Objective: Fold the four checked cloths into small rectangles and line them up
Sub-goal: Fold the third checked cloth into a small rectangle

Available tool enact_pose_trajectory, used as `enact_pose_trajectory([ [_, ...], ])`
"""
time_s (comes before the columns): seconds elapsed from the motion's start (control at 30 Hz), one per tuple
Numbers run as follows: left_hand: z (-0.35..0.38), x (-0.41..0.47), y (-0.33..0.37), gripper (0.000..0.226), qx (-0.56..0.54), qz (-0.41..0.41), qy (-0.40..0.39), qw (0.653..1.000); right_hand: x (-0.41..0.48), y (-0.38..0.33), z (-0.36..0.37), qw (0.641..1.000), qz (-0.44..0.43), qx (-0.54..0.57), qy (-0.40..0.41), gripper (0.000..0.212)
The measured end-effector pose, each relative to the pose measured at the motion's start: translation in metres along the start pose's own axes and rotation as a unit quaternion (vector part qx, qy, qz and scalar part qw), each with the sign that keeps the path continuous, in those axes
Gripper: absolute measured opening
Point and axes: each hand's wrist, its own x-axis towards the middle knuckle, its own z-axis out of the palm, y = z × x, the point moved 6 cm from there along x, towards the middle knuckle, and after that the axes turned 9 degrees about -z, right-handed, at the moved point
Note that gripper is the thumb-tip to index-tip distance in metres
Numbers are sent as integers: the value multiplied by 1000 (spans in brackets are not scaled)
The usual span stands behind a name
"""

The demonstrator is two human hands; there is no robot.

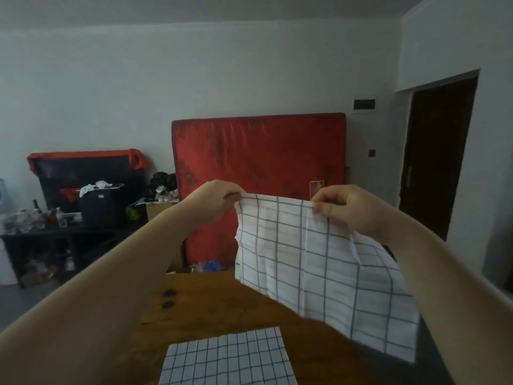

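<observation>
I hold a white checked cloth (313, 262) up in the air above a brown wooden table (222, 301). My left hand (219, 201) pinches its upper left corner and my right hand (344, 209) pinches its upper right corner. The cloth hangs down and trails toward the right. A second checked cloth (227, 359) lies flat on the table near its front edge, below my arms. No other checked cloths are in view.
A red mattress (258, 173) leans upright against the far wall behind the table. A dark shelf unit (55, 245) crowded with bottles and clutter stands at the left. A dark doorway (438, 151) is at the right.
</observation>
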Motion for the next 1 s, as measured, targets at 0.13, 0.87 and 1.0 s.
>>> enact_pose_trajectory([
  [0.13, 9, 8, 4, 30, -18, -6, -4, 1000, -7, 5, 1, 997, -12, 76, 2, 25],
  [0.87, 42, -44, 84, 12, -162, 30, -2, 986, -19, 15, 42, 984, -16, 60, 165, 17],
  [1.0, 41, -47, 77, 13, -192, 2, 42, 981, -23, 4, 46, 986, -38, 7, 160, 20],
])
